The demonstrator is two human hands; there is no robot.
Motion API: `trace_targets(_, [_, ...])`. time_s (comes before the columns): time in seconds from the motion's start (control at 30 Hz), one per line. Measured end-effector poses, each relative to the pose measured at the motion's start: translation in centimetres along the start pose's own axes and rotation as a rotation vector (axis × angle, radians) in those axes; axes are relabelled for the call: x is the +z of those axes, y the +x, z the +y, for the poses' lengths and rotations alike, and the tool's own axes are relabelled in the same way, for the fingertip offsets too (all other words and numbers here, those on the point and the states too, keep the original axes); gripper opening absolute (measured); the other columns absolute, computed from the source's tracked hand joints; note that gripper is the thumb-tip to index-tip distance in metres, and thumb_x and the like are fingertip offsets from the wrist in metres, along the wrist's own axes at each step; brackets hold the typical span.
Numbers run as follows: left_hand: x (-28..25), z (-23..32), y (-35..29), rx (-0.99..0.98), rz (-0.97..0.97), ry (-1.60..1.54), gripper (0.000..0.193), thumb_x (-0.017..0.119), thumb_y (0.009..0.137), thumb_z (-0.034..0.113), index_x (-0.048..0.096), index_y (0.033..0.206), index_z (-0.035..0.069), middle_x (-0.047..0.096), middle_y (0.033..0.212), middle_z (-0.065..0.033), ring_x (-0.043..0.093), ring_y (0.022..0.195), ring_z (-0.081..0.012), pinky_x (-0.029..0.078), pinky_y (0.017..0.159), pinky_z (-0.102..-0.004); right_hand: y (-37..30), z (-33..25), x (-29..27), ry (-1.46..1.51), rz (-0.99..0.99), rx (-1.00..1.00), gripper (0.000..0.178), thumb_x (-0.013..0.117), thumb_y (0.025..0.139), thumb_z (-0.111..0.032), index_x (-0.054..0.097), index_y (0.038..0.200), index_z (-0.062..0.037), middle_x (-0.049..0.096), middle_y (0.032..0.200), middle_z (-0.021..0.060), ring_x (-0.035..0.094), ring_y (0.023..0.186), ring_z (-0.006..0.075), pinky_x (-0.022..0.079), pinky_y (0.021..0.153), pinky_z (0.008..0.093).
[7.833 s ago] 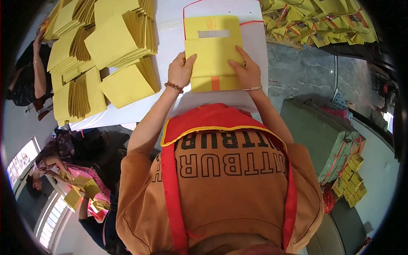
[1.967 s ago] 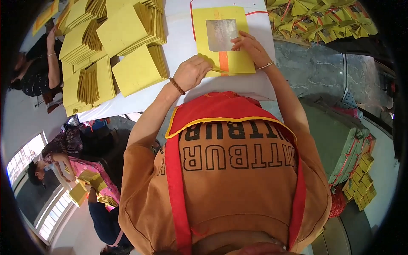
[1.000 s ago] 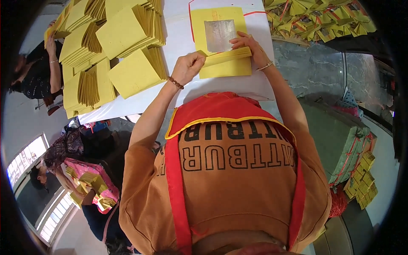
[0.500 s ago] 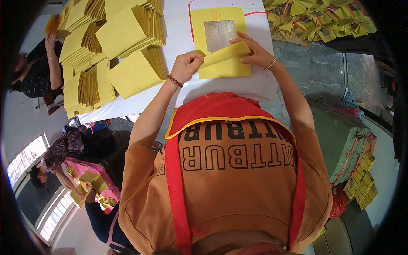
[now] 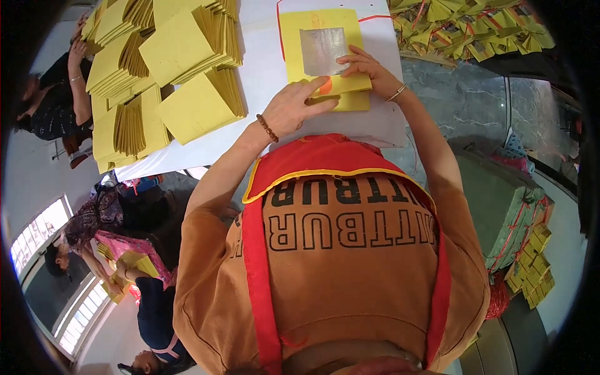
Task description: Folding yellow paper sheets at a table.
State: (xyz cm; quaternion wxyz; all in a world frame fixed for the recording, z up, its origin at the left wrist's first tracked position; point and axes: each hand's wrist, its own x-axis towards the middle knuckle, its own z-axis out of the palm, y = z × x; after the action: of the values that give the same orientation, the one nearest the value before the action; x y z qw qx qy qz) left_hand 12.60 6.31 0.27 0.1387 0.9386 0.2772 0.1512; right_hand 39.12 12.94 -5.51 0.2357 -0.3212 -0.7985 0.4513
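Note:
A sheet of yellow paper (image 5: 292, 37) with a square silver patch (image 5: 322, 47) lies on the white-covered table in front of me, its near part folded up into a band. My left hand (image 5: 299, 105) rests on the left end of this fold, thumb and fingers stretched apart. An orange-red mark (image 5: 325, 87) shows on the band by its fingertips. At the fold's right end, my right hand (image 5: 370, 70) has its fingers spread over the paper and the edge of the silver patch. More yellow paper sticks out below the fold.
Several stacks of folded yellow paper (image 5: 194, 109) cover the table's left side. Red string (image 5: 375, 18) lies behind the sheet. Yellow paper bundles (image 5: 469, 28) fill the far right. A green wrapped bale (image 5: 494, 200) stands at right. Other people work at left, one near the stacks (image 5: 65, 94).
The raised yellow flap has come down flat into a band. My left hand has opened from a closed grip and moved right onto it; my right hand stays near the right edge.

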Motion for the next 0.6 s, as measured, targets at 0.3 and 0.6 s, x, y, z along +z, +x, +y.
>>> trace_targets(0.3, [-0.4,-0.3,0.0,-0.072,-0.030,0.071,0.053,0.069,0.071,0.024,0.053,0.120,0.014,0.051,0.119,-0.0102,0.050,0.102,-0.0269,0.042,0.083,-0.0356,-0.1,-2.4,-0.6,0.344,0.020,0.173,0.024,0.059,0.083,-0.017,0.062,0.105,-0.0092,0.049,0.130,-0.0012,0.012,0.138,0.0248,0.013,0.111,0.0397])
trace_targets(0.6, [-1.3,-2.0,0.3,-0.336,0.139,-0.467,0.013,0.056,0.085,0.016,0.059,0.089,0.004,0.062,0.086,-0.0113,0.059,0.071,-0.0259,0.047,0.063,-0.0320,-0.4,-0.8,-0.7,0.427,0.002,0.102,0.038,0.056,0.086,-0.025,0.056,0.119,-0.0065,0.045,0.134,0.0027,0.014,0.138,0.0242,0.014,0.111,0.0384])
